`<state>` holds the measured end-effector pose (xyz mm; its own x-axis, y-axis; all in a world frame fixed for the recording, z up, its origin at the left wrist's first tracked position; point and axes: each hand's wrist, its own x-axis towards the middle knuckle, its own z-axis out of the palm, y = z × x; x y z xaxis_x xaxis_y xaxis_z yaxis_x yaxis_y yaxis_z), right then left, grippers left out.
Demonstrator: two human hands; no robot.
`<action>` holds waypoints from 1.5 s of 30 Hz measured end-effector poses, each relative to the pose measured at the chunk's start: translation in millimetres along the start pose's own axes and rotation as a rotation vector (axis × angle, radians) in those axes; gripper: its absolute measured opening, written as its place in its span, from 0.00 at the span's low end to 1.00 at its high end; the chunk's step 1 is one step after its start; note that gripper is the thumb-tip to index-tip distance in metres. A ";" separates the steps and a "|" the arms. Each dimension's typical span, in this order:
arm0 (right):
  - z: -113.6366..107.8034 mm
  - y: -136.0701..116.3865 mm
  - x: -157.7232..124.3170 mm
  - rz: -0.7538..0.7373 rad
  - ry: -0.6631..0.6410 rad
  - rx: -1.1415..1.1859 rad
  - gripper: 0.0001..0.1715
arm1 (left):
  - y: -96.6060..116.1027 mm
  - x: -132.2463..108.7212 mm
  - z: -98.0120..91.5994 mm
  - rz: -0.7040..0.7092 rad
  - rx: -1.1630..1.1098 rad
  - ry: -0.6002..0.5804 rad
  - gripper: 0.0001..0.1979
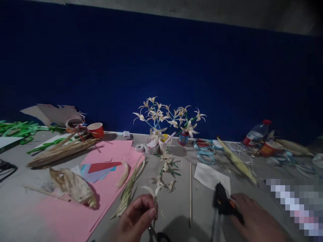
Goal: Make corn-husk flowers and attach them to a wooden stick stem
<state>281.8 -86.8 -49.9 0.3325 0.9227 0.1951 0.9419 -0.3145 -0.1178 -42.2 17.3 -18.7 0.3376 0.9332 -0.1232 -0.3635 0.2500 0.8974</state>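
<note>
My left hand (pixel 137 216) pinches a pale flower (pixel 152 192), which looks made of dried husk, by its stem between thumb and fingers. Below that hand, scissors with black handles (pixel 161 236) are partly cut off by the frame. My right hand (pixel 258 218) lies palm down, fingers stretched out, against the handle of a black glue gun (pixel 222 200). The handle shows uncovered, so the hand is not wrapped round it. A clear glue stick (pixel 216 223) extends from the gun toward me. Several similar loose flowers (pixel 168 166) lie ahead of my left hand.
Husk flowers (pixel 157 114) stand in small pots at the back. Pink paper (pixel 101 198) and a dry husk (pixel 73 186) lie left, near a red cup (pixel 96 130). A wooden stick (pixel 190 195), white paper (pixel 212 176) and a bottle (pixel 256 133) are to the right.
</note>
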 end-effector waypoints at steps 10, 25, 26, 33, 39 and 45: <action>19.7 -135.2 80.8 -0.393 -0.146 0.337 0.16 | -14.2 7.4 -3.9 -0.003 -0.073 -0.047 0.18; -25.6 -118.5 33.9 -0.377 0.082 0.714 0.08 | -18.1 13.9 23.4 -0.067 -0.110 -0.162 0.16; -28.4 -118.8 29.3 -0.403 0.141 0.738 0.07 | -19.4 13.9 29.4 -0.078 -0.142 -0.186 0.16; -33.0 -120.2 15.8 -0.552 0.391 0.647 0.15 | -25.4 10.1 49.7 -0.155 -0.291 -0.253 0.16; -25.7 -130.4 4.7 -0.127 0.157 1.391 0.06 | -26.5 7.4 51.0 -0.340 -0.572 -0.384 0.14; -22.6 -144.2 -1.2 0.023 -0.226 1.868 0.09 | -23.3 1.1 53.7 -0.438 -0.653 -0.458 0.11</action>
<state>146.6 -47.6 -11.2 0.1845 0.9794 0.0819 -0.3706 0.1465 -0.9172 13.3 -1.4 -16.9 0.8227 0.5612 -0.0907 -0.4940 0.7848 0.3742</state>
